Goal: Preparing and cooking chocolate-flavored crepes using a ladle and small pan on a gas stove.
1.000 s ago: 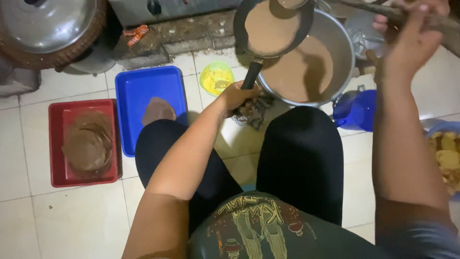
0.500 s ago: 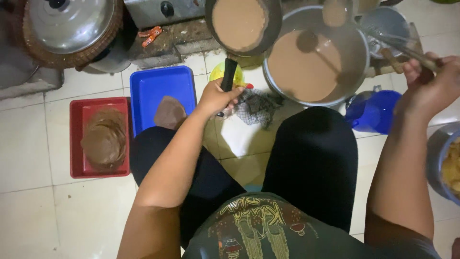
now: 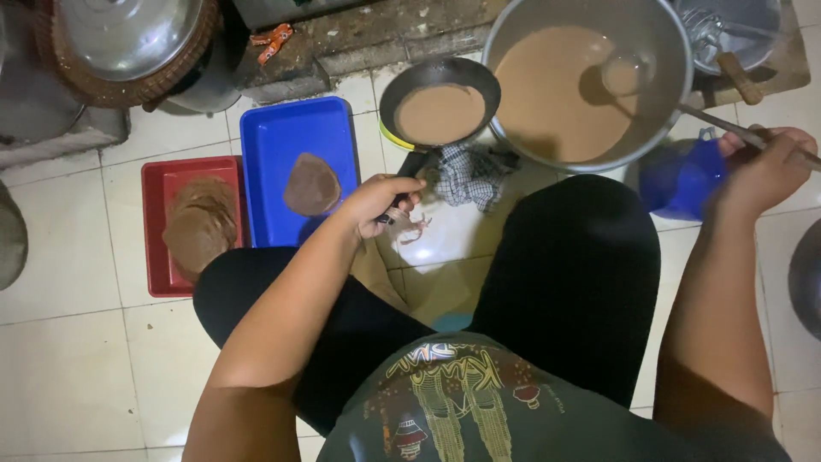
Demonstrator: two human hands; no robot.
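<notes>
White tiled floor [image 3: 68,359] — red tray [image 3: 154,257], blue tray [image 3: 265,137], batter basin [image 3: 676,94], checked cloth [image 3: 470,175]

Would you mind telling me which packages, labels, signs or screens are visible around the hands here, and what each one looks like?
No packages, labels, signs or screens show on the floor or around the hands.
The only printed surface is the graphic on the person's dark shirt, at the bottom centre: yellow, red and teal shapes.
</notes>
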